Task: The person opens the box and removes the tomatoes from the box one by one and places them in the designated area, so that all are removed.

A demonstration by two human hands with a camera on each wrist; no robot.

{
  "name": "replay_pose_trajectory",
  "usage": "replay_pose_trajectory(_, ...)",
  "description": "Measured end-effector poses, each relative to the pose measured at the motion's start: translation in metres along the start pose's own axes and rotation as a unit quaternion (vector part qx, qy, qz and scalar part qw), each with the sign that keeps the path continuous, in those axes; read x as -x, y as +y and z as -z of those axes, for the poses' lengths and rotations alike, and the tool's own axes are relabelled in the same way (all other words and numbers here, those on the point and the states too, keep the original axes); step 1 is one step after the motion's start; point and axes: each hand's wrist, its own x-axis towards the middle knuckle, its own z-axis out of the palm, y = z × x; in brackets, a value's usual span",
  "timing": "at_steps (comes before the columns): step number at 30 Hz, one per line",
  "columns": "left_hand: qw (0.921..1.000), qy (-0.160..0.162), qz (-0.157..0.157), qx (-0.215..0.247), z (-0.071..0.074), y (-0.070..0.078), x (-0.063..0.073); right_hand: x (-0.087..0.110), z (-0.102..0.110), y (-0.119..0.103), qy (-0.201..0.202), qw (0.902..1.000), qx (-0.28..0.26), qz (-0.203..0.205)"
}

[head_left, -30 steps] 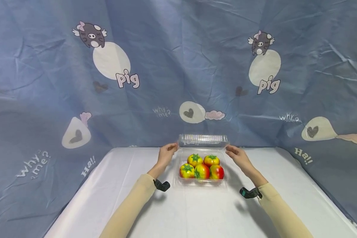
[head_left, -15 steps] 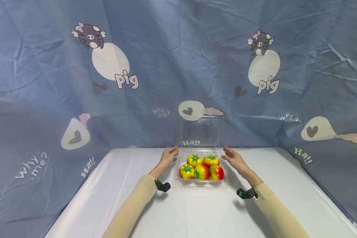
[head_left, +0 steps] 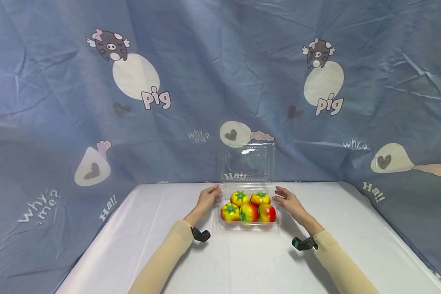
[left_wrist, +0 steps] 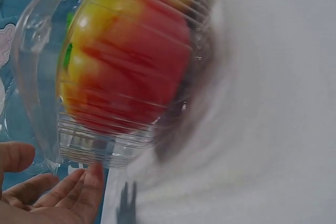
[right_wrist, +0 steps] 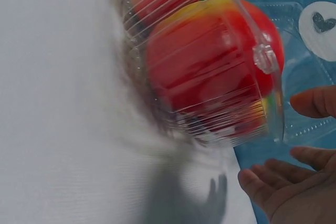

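Observation:
A clear plastic clamshell box sits on the table and holds several yellow-red tomatoes with green tops. Its lid is raised upright behind it, against the blue cloth. At the box's back left corner is my left hand, fingers loosely spread; in the left wrist view its fingertips come right by the ribbed wall, and I cannot tell if they touch. My right hand is beside the right wall, thumb and fingers apart. The right wrist view shows a gap between the fingers and the box.
A white cloth covers the table, which meets a blue patterned curtain right behind the box. Each wrist carries a black strap with a small device, the left one and the right one.
One second ago both hands held the lid's corners while it was tilted. The lid now stands upright, released. Both hands have lowered slightly to the box's sides.

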Motion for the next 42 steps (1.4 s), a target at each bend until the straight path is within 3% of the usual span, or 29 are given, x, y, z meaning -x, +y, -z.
replay_pose_trajectory(9,0.9997,0.009,0.001,-0.025,0.006,-0.006,0.013,0.005,0.0,0.003,0.001,0.9999,-0.013,0.008)
replay_pose_trajectory(17,0.9991,-0.02,0.01,0.035,0.012,-0.011,0.027,0.014,0.004,0.008,0.005,0.9998,-0.015,0.008)
replay_pose_trajectory(24,0.9984,-0.026,0.012,0.049,0.014,-0.015,0.038,0.022,0.007,0.013,-0.001,0.9999,-0.007,0.01)
replay_pose_trajectory(42,0.9894,-0.06,0.05,0.122,0.014,-0.015,0.046,0.041,0.027,-0.002,-0.018,0.9963,0.057,0.061)
